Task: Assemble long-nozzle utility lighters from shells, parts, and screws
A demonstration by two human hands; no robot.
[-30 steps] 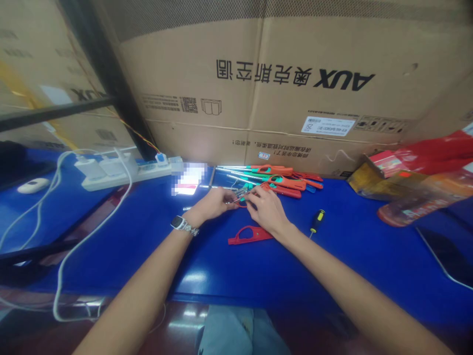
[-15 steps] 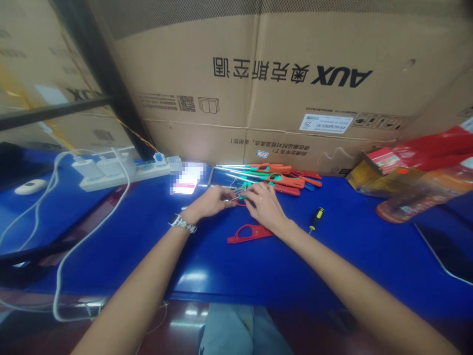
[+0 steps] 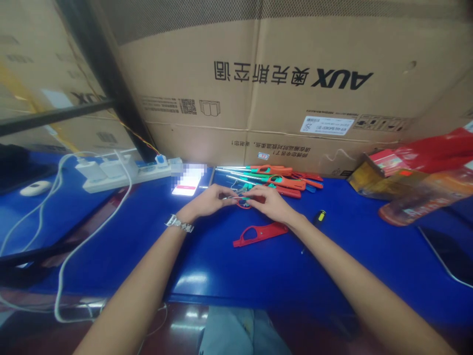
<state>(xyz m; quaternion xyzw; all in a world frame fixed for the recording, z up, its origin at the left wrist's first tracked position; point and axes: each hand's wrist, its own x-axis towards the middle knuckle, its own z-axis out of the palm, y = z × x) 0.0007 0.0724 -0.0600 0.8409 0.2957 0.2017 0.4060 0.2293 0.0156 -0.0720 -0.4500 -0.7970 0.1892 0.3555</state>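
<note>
My left hand (image 3: pixel 216 201) is closed, its thumb and fingers pinching a thin metal tube (image 3: pixel 232 198). My right hand (image 3: pixel 271 203) meets it from the other side, pinching a small green lighter part (image 3: pixel 245 198) in line with the tube. A red looped handle piece (image 3: pixel 242 205) shows just beneath the fingertips; how it joins the parts is hidden. Nearer me, a red lighter casing half (image 3: pixel 260 234) lies flat, its right end by my right wrist. Several long-necked lighters (image 3: pixel 284 182), with orange or red handles, are piled just behind my hands.
A black-and-yellow screwdriver (image 3: pixel 320 216) lies partly behind my right forearm. At left are a power strip (image 3: pixel 148 175), white cables (image 3: pixel 61 266) and a lit phone (image 3: pixel 188 181). A drink bottle (image 3: pixel 417 204) lies at right, near a dark tablet (image 3: pixel 449 251). A large cardboard box (image 3: pixel 281 113) stands behind.
My right hand has shifted slightly, its fingers now straighter on the green part. The red casing half has slid a little right and nearer me; my right forearm now covers the screwdriver's shaft.
</note>
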